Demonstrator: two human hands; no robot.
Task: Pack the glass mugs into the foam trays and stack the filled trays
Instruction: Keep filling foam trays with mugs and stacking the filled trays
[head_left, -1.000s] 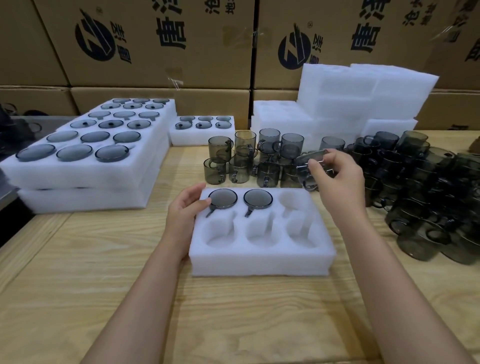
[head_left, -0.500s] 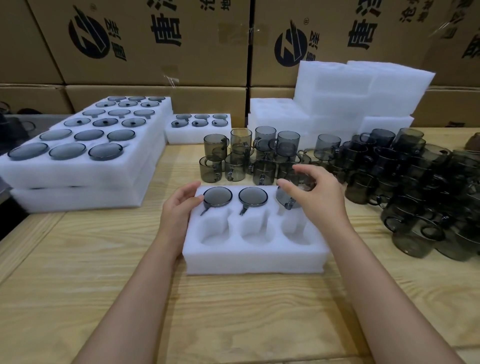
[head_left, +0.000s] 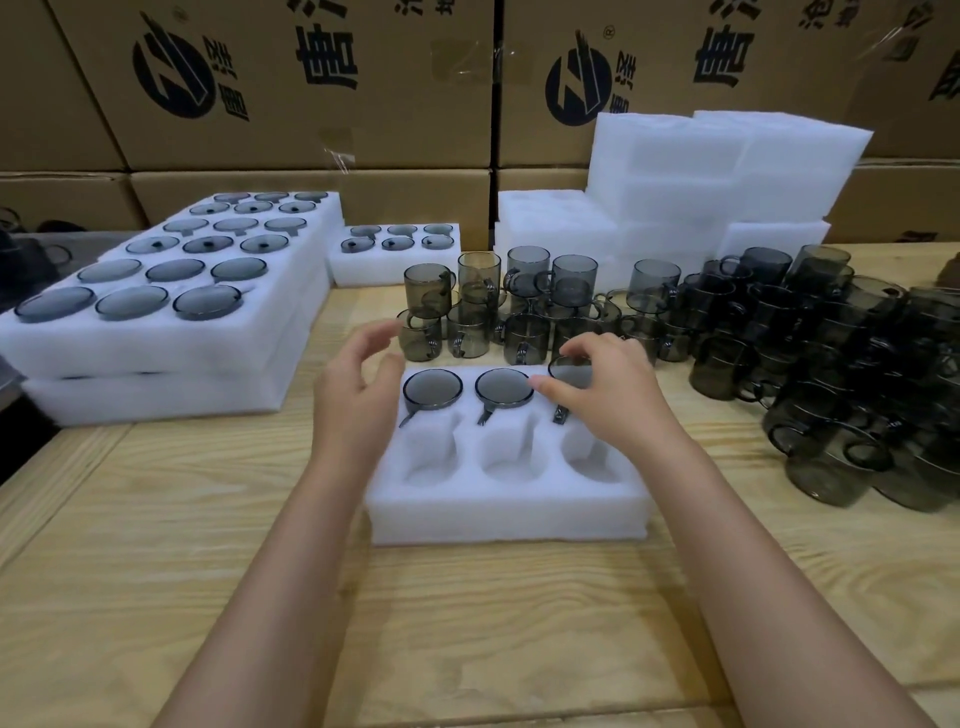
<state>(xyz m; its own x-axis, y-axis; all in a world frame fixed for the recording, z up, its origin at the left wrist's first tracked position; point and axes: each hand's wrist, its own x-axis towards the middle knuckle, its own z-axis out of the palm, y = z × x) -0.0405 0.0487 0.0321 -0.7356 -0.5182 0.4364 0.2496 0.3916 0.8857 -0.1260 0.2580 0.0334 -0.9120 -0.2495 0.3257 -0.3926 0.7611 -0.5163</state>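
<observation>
Big brown boxes (head_left: 291, 78) with dark print stand in a wall behind your desk (head_left: 156, 545). The desk is pale wood.

On the far left sits a pile of full trays (head_left: 156, 358), one layer on top of another, with round mug bottoms showing in the top layer. At the back right is a heap of empty trays (head_left: 727, 171), all white foam. The loose mugs (head_left: 831, 364) crowd the right side and the middle of the desk, many stacked on each other. A small tray (head_left: 384, 270) with six mugs sits at the back, just beside the full trays.

The front tray (head_left: 509, 519) lies right before you. Its near three holes hold nothing.

Your left hand (head_left: 358, 395) hangs over the tray's left edge, fingers loosely bent, holding nothing. Your right hand (head_left: 618, 400) grips the rim of a mug (head_left: 571, 374) sitting in the back right hole.

Two mugs (head_left: 432, 389) fill the other back holes, handles pointing toward you.
</observation>
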